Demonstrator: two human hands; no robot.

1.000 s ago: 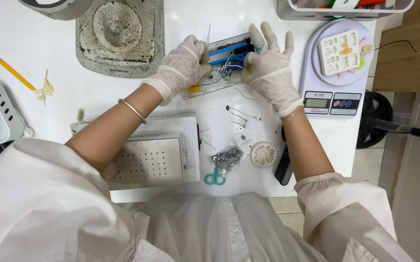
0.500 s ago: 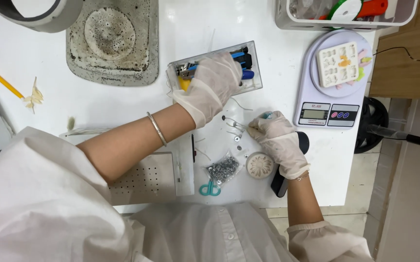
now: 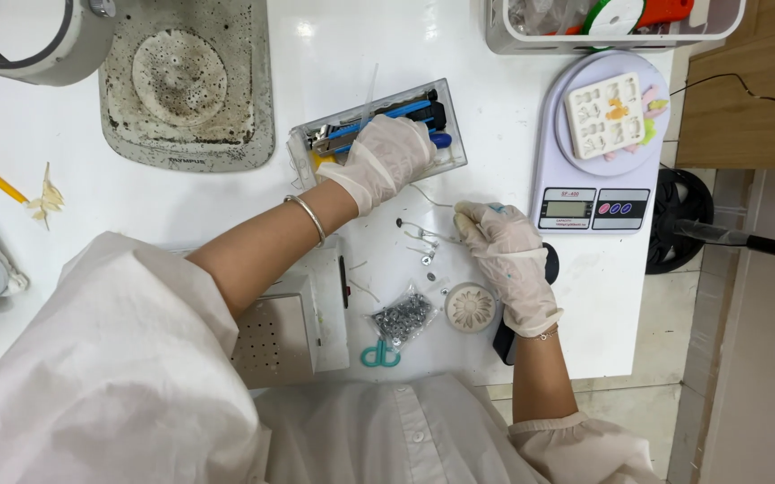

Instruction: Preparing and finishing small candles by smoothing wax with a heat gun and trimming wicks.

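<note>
My left hand, in a white glove, reaches into a clear plastic tool box and curls over the blue-handled pliers lying in it. My right hand, also gloved, rests on the white table just below the box. Its thumb and forefinger pinch the end of a thin wire. More short wire pieces and small metal rings lie just left of that hand. A round cream flower-shaped mould sits beside my right wrist.
A digital kitchen scale carries a white silicone mould at the right. A bag of small metal parts and teal scissors lie near the front edge. A white perforated box, a grey stained base and a storage basket stand around.
My right hand left the tool box and came down to the table, then edged up to the thin wire. My left hand moved over into the box onto the tools.
</note>
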